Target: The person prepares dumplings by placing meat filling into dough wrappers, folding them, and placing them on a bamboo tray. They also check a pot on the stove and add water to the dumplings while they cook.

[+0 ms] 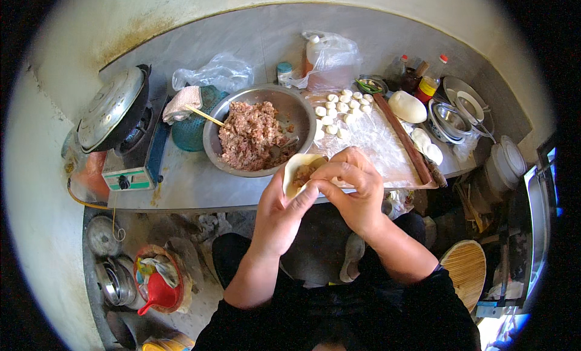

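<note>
My left hand (283, 210) holds a round dough wrapper (295, 162) with a lump of meat filling (303, 174) in it. The thumb and fingers of my right hand (349, 183) pinch the wrapper's edge. Beyond my hands, a large metal bowl (213, 144) holds minced meat filling (252, 133), with chopsticks (204, 115) and a metal spoon partly sunk in it. To its right, small dough pieces (342, 107) lie on a floured wooden board (374, 144). A long wooden stick (401, 139) rests along the board's right side, near a large lump of dough (407, 106).
A gas stove (131, 169) with a lidded wok (113, 108) stands at the left. Bottles (429, 85) and stacked bowls (449, 119) stand at the back right. A bagged jug (329, 62) is behind the board. Below the counter's left side is a red bin (181, 278).
</note>
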`<state>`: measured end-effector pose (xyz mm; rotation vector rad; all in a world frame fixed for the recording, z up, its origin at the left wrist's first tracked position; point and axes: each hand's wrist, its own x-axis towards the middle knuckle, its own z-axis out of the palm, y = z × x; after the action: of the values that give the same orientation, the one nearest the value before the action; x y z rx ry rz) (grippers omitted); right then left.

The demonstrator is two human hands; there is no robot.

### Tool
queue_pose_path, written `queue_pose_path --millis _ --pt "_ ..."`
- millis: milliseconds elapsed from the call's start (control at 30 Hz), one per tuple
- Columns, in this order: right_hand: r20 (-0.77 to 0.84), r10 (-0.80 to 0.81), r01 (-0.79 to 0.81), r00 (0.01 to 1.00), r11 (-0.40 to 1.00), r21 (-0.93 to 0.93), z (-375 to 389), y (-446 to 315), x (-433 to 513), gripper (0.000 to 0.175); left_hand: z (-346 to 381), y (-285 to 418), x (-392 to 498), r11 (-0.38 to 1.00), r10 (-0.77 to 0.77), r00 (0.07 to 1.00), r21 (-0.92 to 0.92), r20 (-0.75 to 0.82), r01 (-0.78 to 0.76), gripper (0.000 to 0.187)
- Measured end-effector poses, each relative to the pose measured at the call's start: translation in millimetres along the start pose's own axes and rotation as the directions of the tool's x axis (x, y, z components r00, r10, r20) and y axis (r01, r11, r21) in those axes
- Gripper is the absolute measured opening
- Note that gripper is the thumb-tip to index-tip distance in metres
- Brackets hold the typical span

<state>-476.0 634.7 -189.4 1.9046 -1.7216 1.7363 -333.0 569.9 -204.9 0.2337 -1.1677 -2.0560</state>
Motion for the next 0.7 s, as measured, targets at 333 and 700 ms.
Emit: queue_pose_path --millis 333,700 --pt "-0.194 0.133 -0.123 0.972 0.990 0.061 -26.1 -27.7 -14.6 0.016 39.0 -14.7 -20.7 0.865 0.335 0.940 0.417 -0.071 -0.277 0.036" --pt "-0.220 -0.063 0.047 0.973 0.996 -0.076 -48.2 -34.0 -14.3 0.019 59.8 -19.1 -24.6 0.742 0.471 0.880 0.567 -0.061 -0.357 0.027"
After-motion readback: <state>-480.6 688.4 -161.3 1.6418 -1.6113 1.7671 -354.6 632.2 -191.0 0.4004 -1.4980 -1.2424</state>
